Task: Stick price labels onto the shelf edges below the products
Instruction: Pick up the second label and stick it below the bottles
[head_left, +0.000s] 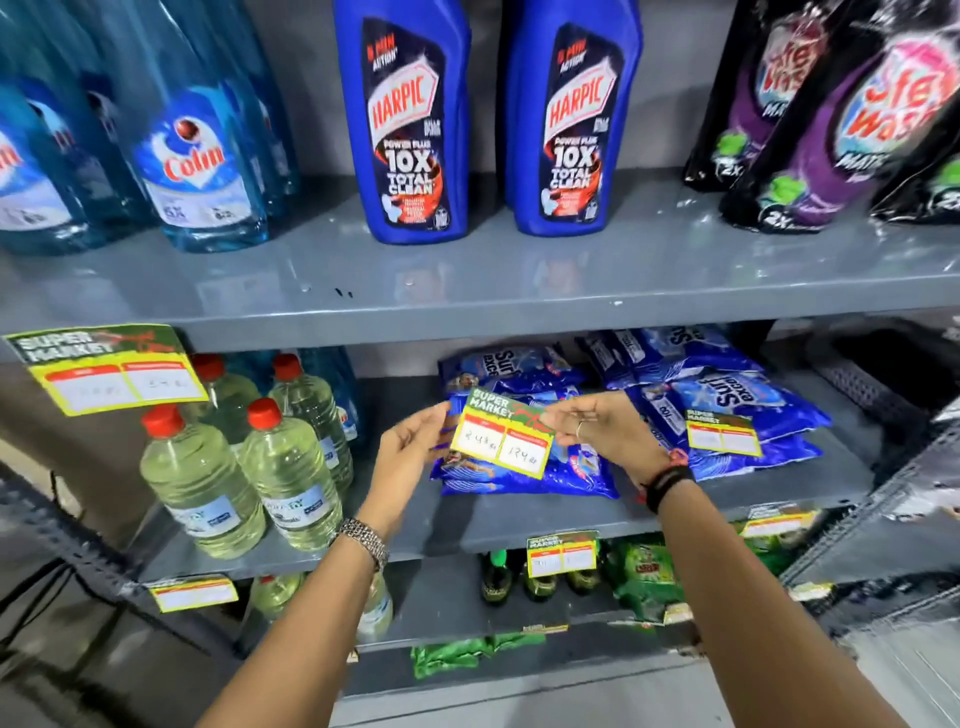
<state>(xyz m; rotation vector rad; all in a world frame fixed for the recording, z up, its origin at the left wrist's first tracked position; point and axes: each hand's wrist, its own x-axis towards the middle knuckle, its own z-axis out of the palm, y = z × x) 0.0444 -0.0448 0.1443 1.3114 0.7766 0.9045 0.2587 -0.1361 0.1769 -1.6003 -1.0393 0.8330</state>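
A green, yellow and red "Super Market" price label (501, 434) with two handwritten prices hangs in the air in front of the middle shelf. My left hand (410, 452) pinches its left edge and my right hand (597, 426) pinches its right edge. Above it runs the grey edge of the upper shelf (519, 325), bare below the two blue Harpic bottles (410, 119). A same-style label (111, 369) is stuck on that edge at the left, under the Colin bottles (197, 156).
Blue Surf Excel packs (727, 400) lie on the middle shelf, one label (722, 434) resting on them. Clear bottles with red caps (244, 467) stand at the left. More labels (561, 556) sit on lower shelf edges. Black and purple pouches (831, 130) stand upper right.
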